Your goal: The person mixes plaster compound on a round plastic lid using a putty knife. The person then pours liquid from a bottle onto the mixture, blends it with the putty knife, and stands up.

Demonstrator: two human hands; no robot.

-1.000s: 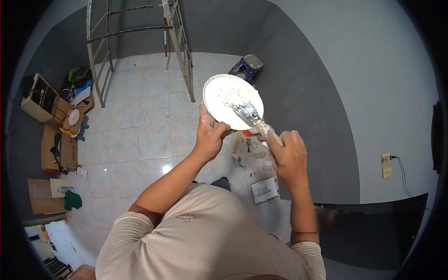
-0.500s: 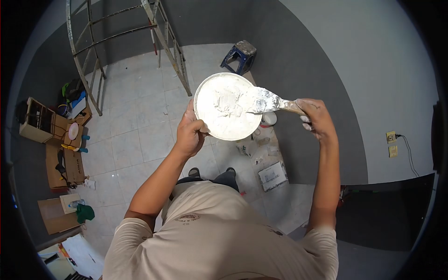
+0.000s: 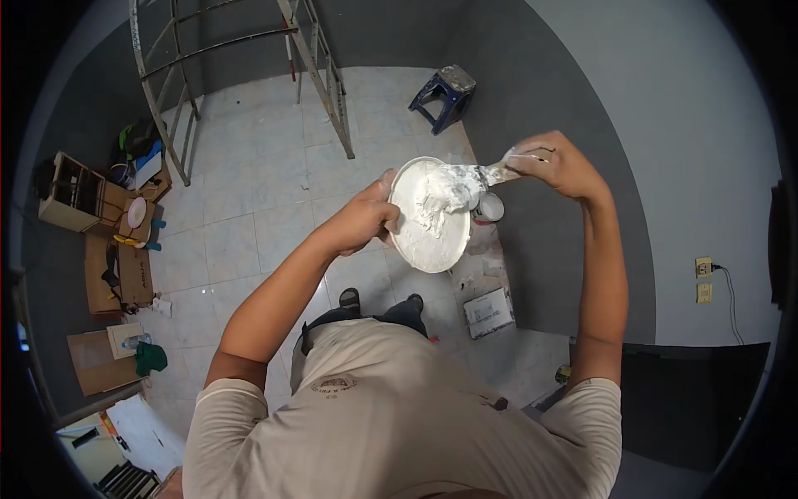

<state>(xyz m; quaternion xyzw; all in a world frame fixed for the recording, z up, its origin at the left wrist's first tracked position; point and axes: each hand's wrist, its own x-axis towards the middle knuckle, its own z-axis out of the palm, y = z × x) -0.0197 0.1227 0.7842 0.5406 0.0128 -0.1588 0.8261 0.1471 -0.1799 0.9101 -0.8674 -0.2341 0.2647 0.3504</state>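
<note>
My left hand (image 3: 366, 218) grips the left rim of a round white lid (image 3: 420, 256), which is tilted in front of my chest. White putty (image 3: 436, 198) covers the lid and is heaped in its upper part. In my right hand (image 3: 555, 165) is the handle of a putty knife (image 3: 492, 174), fingers wrapped round it. The knife's blade reaches in over the lid's upper right and is largely buried under the heaped putty.
Metal scaffolding (image 3: 320, 83) stands ahead on the tiled floor (image 3: 229, 237). A blue stool (image 3: 445, 98) is by the right wall, with a white bucket (image 3: 489, 208) nearer me. Cardboard and clutter (image 3: 120, 270) lie along the left wall. A corded outlet (image 3: 704, 267) is on the right.
The lid has moved right and tilted from nearly face-on. Putty has been gathered into a heap at the knife's blade. My right hand has risen slightly and turned.
</note>
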